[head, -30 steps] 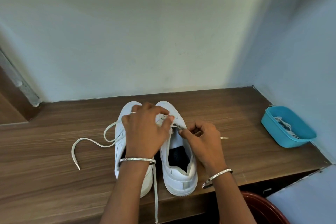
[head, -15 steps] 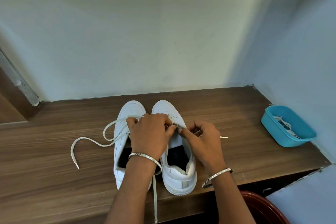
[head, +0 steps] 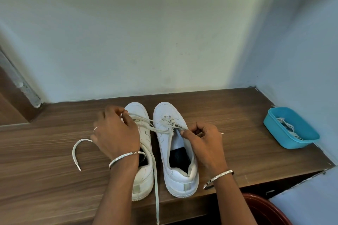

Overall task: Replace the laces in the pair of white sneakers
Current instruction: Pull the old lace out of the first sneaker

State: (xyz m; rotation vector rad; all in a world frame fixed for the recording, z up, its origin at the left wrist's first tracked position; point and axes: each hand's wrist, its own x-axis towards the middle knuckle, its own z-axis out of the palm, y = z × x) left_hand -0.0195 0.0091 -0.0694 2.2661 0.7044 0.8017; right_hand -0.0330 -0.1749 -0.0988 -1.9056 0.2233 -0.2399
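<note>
Two white sneakers stand side by side on the wooden shelf (head: 237,124), toes toward the wall: the left sneaker (head: 142,171) and the right sneaker (head: 175,153). My left hand (head: 115,131) pinches a stretch of white lace (head: 146,124) drawn leftward out of the right sneaker's eyelets, across the left sneaker. My right hand (head: 204,139) grips the right sneaker's eyelet edge and the lace there; a lace tip pokes out past its knuckles. Another loose lace (head: 75,150) curls on the shelf left of my left hand, and one strand hangs over the front edge between the shoes.
A blue plastic tub (head: 290,128) holding white laces sits at the shelf's right end against the side wall. A dark red basin (head: 263,210) shows below the shelf's front edge at the lower right. A wall closes the back of the shelf.
My left hand moved left off the right sneaker's tongue, pulling the lace out sideways over the left sneaker. My right hand stayed at the eyelets.
</note>
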